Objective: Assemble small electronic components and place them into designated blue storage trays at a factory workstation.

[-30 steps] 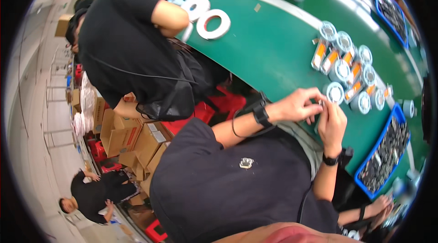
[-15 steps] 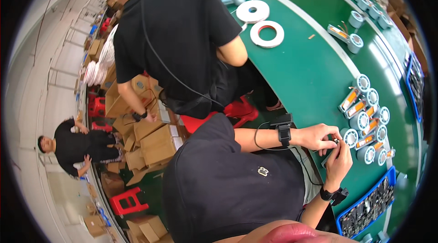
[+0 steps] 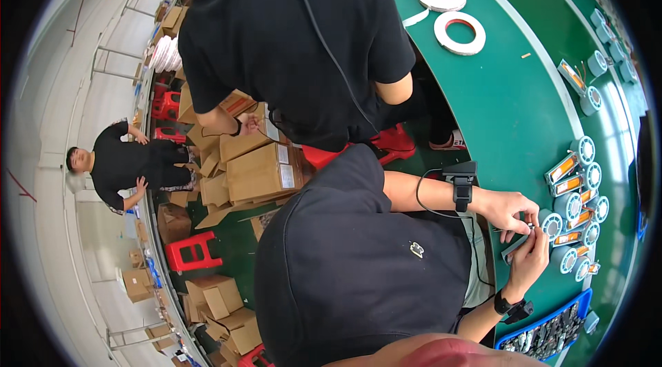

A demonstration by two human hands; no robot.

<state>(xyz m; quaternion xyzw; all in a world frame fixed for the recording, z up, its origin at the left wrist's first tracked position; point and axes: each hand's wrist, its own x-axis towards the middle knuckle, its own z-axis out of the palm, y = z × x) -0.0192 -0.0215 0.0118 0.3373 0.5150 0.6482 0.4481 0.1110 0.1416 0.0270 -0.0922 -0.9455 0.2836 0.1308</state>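
My left hand [image 3: 509,211] and my right hand [image 3: 529,261] meet at the table's near edge, fingers bent and closed. Between them is a light blue handheld fan body; its grey-blue handle [image 3: 514,248] sticks out below the fingertips. Its round head [image 3: 550,223] seems to lie just beyond them, beside the other fans. My right fingers grip the handle side. With its fingertips my left hand pinches a small part at the handle, too hidden to name. Close by on the green table [image 3: 507,119] lie several fan bodies [image 3: 567,206] with orange batteries in their open handles.
A blue tray [image 3: 586,298] of small dark parts stands at the near right. Two white tape rolls [image 3: 460,33] lie farther up the table. A co-worker [image 3: 296,43] in black sits close on my left, before cardboard boxes [image 3: 258,170] and a red stool [image 3: 193,251].
The whole view has shifted, so the table and fans appear farther right and lower. My hands stay together at the fan body, with the fingertips slightly rearranged.
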